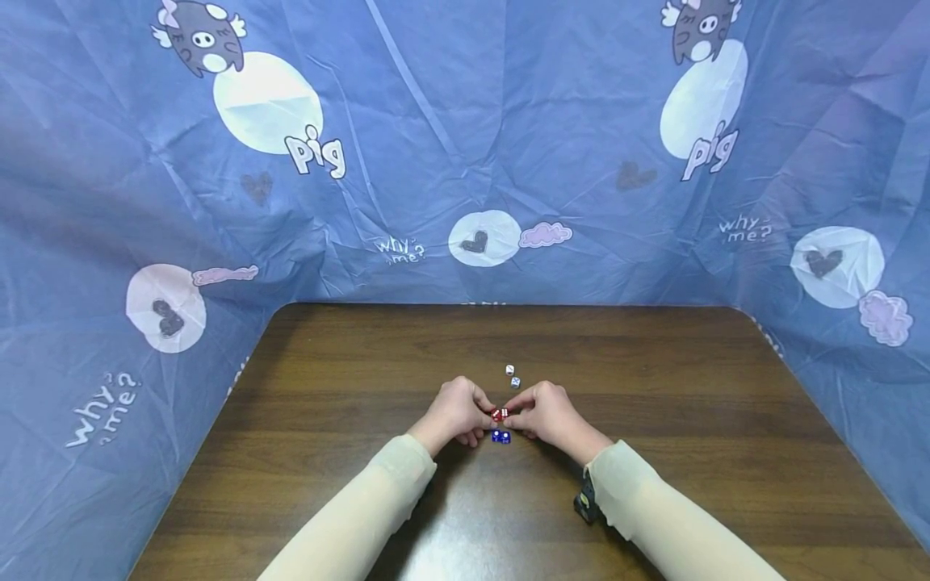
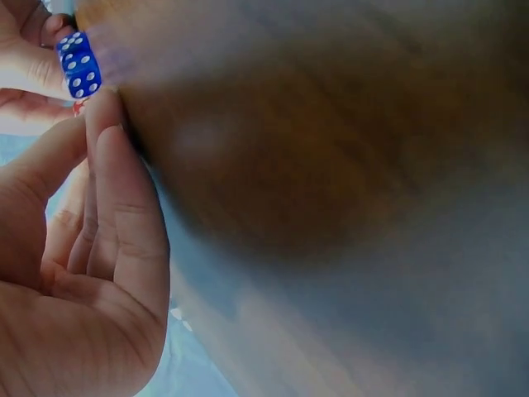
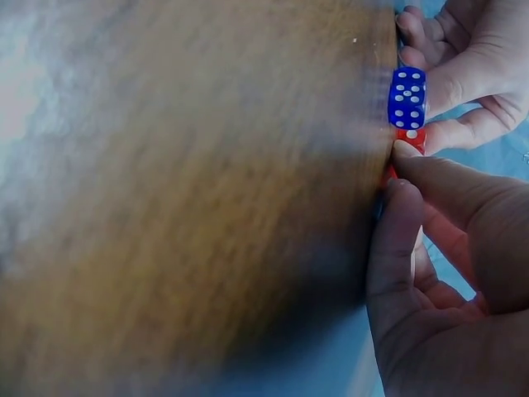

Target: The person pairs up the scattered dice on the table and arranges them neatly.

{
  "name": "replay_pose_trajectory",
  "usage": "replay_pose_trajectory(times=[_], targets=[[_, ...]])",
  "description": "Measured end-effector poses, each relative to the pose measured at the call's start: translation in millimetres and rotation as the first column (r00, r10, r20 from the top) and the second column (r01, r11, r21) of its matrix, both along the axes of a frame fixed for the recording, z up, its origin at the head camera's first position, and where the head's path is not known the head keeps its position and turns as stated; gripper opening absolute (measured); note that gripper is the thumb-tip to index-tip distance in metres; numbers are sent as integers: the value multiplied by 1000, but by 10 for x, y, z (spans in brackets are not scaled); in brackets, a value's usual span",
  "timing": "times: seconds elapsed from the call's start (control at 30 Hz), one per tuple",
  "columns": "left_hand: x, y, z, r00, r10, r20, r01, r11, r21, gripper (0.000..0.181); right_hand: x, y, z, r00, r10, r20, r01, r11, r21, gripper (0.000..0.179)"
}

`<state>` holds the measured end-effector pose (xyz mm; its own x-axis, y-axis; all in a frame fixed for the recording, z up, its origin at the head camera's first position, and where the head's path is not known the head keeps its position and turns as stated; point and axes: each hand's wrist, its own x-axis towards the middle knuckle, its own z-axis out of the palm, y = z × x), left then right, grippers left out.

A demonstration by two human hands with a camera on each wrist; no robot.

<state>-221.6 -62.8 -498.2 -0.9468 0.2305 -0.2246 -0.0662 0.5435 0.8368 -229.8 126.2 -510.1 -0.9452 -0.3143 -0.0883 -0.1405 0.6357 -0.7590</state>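
Observation:
Two red dice sit side by side on the brown table, between both hands. My left hand pinches the left red die with thumb and forefinger, its other fingers curled below. From the other side, my right hand pinches the right red die. Only a sliver of red die shows in the right wrist view, the rest hidden by fingertips. Nearer the body, two blue dice with white dots stand together, close to the red ones; a blue die also appears in the left wrist view.
Two white dice lie beyond the hands, slightly apart. The dark wood table extends to all sides. A blue printed cloth hangs behind it and along both sides. A dark device is strapped at the right wrist.

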Motion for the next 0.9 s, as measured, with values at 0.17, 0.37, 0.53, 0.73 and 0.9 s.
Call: replay_pose_trajectory(times=[0.17, 0.37, 0.53, 0.73, 0.9], targets=[[-6, -39, 36, 999, -19, 33, 20, 1000, -13, 15, 0, -1, -5, 1000, 3, -8, -3, 1000, -1, 14], [-36, -81, 97, 997, -20, 73, 21, 1000, -5, 21, -6, -5, 12, 1000, -6, 15, 6, 1000, 10, 14], [-116, -128, 130, 999, -24, 42, 24, 1000, -14, 22, -15, 1, 21, 998, -20, 61, 20, 1000, 5, 14], [-266, -181, 84, 1000, 7, -15, -7, 1000, 17, 23, -22, 9, 11, 998, -7, 57, 7, 1000, 1, 14], [-389, -204, 41, 999, 11, -33, -10, 1000, 26, 29, -16, 15, 19, 998, -1, 65, 1, 1000, -3, 14]])
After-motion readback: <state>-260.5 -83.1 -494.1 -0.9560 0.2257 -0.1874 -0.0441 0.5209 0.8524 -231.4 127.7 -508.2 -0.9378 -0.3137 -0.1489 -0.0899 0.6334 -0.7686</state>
